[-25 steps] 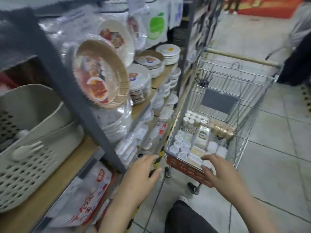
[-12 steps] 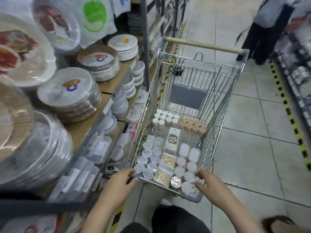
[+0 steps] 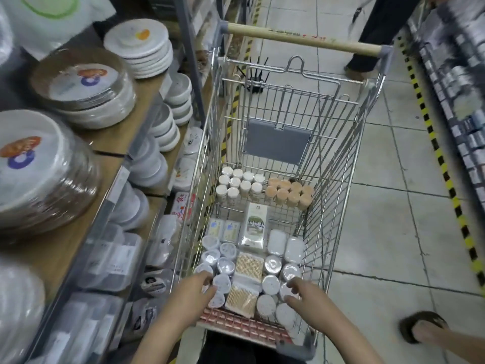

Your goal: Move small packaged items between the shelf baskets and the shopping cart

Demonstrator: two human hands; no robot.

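Observation:
The wire shopping cart [image 3: 338, 179] stands in the aisle in front of me, its floor packed with small packaged items. Along the near left are clear round tubs [image 3: 226, 266], down the middle lie toothpick packs [image 3: 248, 265], and on the near right stand white-lidded round tubs [image 3: 270, 285]. My left hand [image 3: 193, 294] reaches over the near rim, finger and thumb curled round a clear tub [image 3: 222, 281]. My right hand [image 3: 308, 296] pinches a white-lidded tub [image 3: 286, 292] between finger and thumb. Both tubs still sit among the others.
Small white jars [image 3: 240, 183] and tan-lidded jars [image 3: 288, 193] fill the cart's far end by a grey flap [image 3: 277, 141]. Shelves of wrapped paper plates [image 3: 78, 90] and bowls [image 3: 168, 127] run along the left. Another person's legs [image 3: 372, 35] stand beyond the handle; a sandalled foot [image 3: 422, 328] is at right.
My view swung from the shelf down onto the cart. Both hands moved from the cart's near rim in over the items and closed on tubs.

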